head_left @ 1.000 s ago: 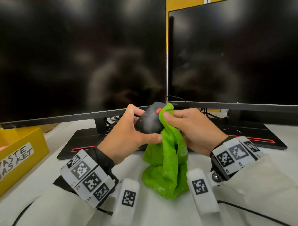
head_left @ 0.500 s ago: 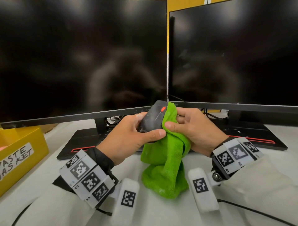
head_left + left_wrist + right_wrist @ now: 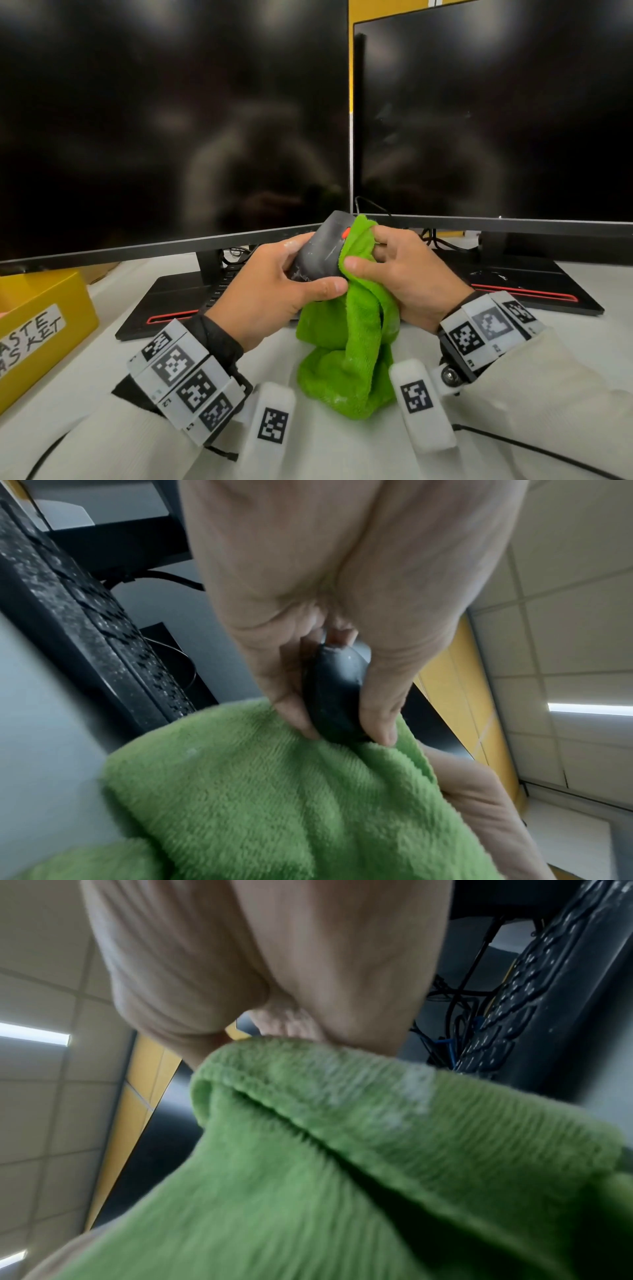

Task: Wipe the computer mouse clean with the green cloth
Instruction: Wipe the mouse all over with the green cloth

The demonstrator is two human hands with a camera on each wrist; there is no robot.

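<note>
My left hand [image 3: 270, 291] is gripping the dusty dark-grey plastic computer mouse [image 3: 320, 255] above the desk, my right hand [image 3: 407, 274] is pinching the fluffy green cloth [image 3: 352, 329] against it, and I'm risking it squirting free if I'm rubbing too hard

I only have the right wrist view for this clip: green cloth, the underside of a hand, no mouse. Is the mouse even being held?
Observer: Yes. In the head view the left hand grips the dark mouse, lifted off the desk.
Reviewer: Where is the cloth against it?
Observer: The right hand presses the green cloth onto the mouse's right side, beside its orange wheel; the rest hangs down to the desk.
Reviewer: Does the mouse look clean yet?
Observer: No. Whitish smears show on its grey top in the head view.
</note>
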